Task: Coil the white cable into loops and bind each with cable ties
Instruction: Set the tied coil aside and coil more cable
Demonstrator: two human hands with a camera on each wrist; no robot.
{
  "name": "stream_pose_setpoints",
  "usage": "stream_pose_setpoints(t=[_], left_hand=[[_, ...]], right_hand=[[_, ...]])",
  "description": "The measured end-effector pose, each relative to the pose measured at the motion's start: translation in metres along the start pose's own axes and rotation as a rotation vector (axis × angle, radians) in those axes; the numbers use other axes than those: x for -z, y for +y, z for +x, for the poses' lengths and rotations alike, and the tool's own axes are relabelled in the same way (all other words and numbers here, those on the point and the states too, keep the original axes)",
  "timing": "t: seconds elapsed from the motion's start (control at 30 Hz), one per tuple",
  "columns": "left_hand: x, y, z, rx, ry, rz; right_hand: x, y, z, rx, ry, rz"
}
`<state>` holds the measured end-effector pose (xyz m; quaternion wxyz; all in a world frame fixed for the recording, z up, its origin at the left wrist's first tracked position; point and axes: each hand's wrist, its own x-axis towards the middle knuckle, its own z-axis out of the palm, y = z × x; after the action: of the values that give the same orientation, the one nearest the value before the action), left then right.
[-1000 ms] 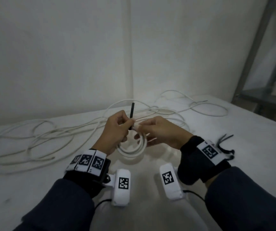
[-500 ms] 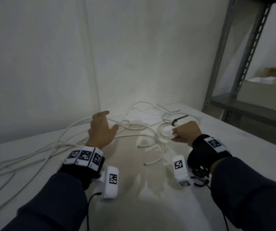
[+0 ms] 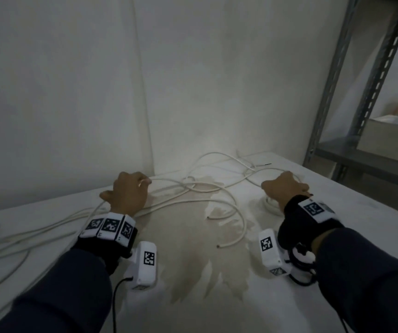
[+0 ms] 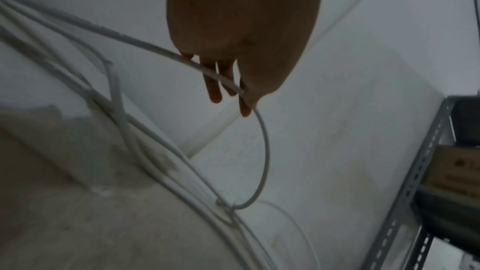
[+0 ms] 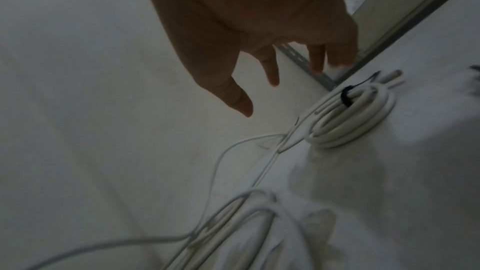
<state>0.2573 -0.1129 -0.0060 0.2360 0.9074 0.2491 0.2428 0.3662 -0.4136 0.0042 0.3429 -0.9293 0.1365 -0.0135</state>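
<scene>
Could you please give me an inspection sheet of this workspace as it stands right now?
Surface: white table, with a brownish stain in the middle.
Job's things: one finished coil bound with a black tie, lying on the table under the right hand; loose cable spread across the table.
Clutter: nothing seen.
Hands: left hand pinches a strand of the loose cable; right hand is open above the coil, holding nothing.
Cables: two free ends near the stain; thin black leads run from the wrist cameras.
Surroundings: plain white walls; grey metal shelf to the right, holding a box.
</scene>
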Motion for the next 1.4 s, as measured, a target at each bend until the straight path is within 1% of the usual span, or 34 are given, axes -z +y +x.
stream_pose_setpoints(t=[0.03,0.07,0.1,0.13,0.17,0.2,0.23,0.3,0.33,0.37,0.43,0.5,0.57,0.6,0.67,0.7,0.73,0.77,0.83,0.87,0.9,0.97,1.03,1.1,1.13,1.17,1.2,1.27,1.33,1.37,1.4], left_hand=[[0.006,0.005,-0.003,0.028,0.09,-0.081],[0.013,0.009,-0.005,0.059,0.172,-0.138],[0.021,0.011,-0.008,0.08,0.221,-0.165],[0.029,0.012,-0.01,0.068,0.25,-0.166],[0.035,0.01,-0.011,0.034,0.247,-0.153],[0.04,0.005,-0.01,-0.008,0.213,-0.136],[0.044,-0.001,-0.012,-0.051,0.148,-0.118],[0.05,-0.014,-0.021,-0.107,-0.033,-0.079],[0.052,-0.02,-0.027,-0.116,-0.112,-0.061],[0.053,-0.026,-0.033,-0.123,-0.157,-0.043],[0.057,-0.036,-0.046,-0.135,-0.152,-0.023],[0.06,-0.046,-0.057,-0.15,-0.128,-0.024],[0.064,-0.054,-0.067,-0.153,-0.193,-0.023],[0.065,-0.057,-0.07,-0.139,-0.228,-0.01],[0.067,-0.06,-0.075,-0.094,-0.249,0.015],[0.069,-0.059,-0.078,-0.05,-0.264,-0.029],[0.071,-0.056,-0.082,0.027,-0.304,-0.135],[0.072,-0.053,-0.087,0.121,-0.369,-0.272],[0.074,-0.043,-0.096,0.328,-0.511,-0.521],[0.075,-0.038,-0.101,0.409,-0.567,-0.637],[0.075,-0.032,-0.104,0.474,-0.611,-0.769],[0.076,-0.02,-0.11,0.562,-0.649,-1.105],[0.081,-0.008,-0.112,0.59,-0.604,-1.504],[0.092,-0.001,-0.112,0.597,-0.495,-1.859],[0.099,-0.001,-0.111,0.608,-0.419,-1.984],[0.106,-0.002,-0.11,0.634,-0.34,-2.05],[0.113,-0.005,-0.11,0.658,-0.27,-2.053],[0.124,-0.009,-0.114,0.656,-0.186,-1.922],[0.134,-0.01,-0.121,0.544,-0.142,-1.669],[0.138,-0.01,-0.124,0.454,-0.13,-1.51],[0.144,-0.01,-0.129,0.341,-0.13,-1.367]], right_hand=[[-0.001,-0.007,-0.01,0.073,-0.046,0.018],[-0.005,-0.013,-0.02,0.149,-0.125,0.038],[-0.009,-0.018,-0.03,0.216,-0.234,0.036],[-0.014,-0.025,-0.047,0.274,-0.354,-0.004],[-0.02,-0.029,-0.059,0.32,-0.462,-0.077],[-0.027,-0.033,-0.07,0.349,-0.542,-0.168],[-0.034,-0.034,-0.079,0.356,-0.575,-0.291],[-0.045,-0.036,-0.093,0.406,-0.563,-0.497],[-0.049,-0.036,-0.097,0.424,-0.516,-0.565],[-0.05,-0.036,-0.101,0.402,-0.466,-0.583],[-0.048,-0.033,-0.108,0.34,-0.382,-0.51],[-0.046,-0.029,-0.111,0.291,-0.307,-0.541],[-0.041,-0.024,-0.115,0.3,-0.247,-0.528],[-0.04,-0.022,-0.117,0.291,-0.258,-0.502],[-0.037,-0.021,-0.124,0.301,-0.295,-0.414],[-0.036,-0.021,-0.127,0.324,-0.314,-0.336],[-0.035,-0.023,-0.132,0.35,-0.347,-0.26],[-0.034,-0.026,-0.137,0.376,-0.418,-0.146],[-0.021,-0.033,-0.157,0.361,-0.586,0.171],[-0.012,-0.036,-0.165,0.375,-0.684,0.245],[-0.003,-0.041,-0.172,0.44,-0.759,0.21],[0.014,-0.048,-0.189,0.622,-0.838,-0.002],[0.026,-0.054,-0.201,0.745,-0.848,-0.259],[0.031,-0.054,-0.209,0.782,-0.801,-0.473],[0.032,-0.052,-0.213,0.785,-0.782,-0.548],[0.032,-0.05,-0.216,0.784,-0.766,-0.618],[0.03,-0.046,-0.216,0.779,-0.741,-0.669],[0.026,-0.041,-0.22,0.759,-0.681,-0.716],[0.02,-0.041,-0.229,0.75,-0.67,-0.734],[0.016,-0.043,-0.235,0.756,-0.708,-0.71],[0.011,-0.045,-0.239,0.766,-0.773,-0.621]])
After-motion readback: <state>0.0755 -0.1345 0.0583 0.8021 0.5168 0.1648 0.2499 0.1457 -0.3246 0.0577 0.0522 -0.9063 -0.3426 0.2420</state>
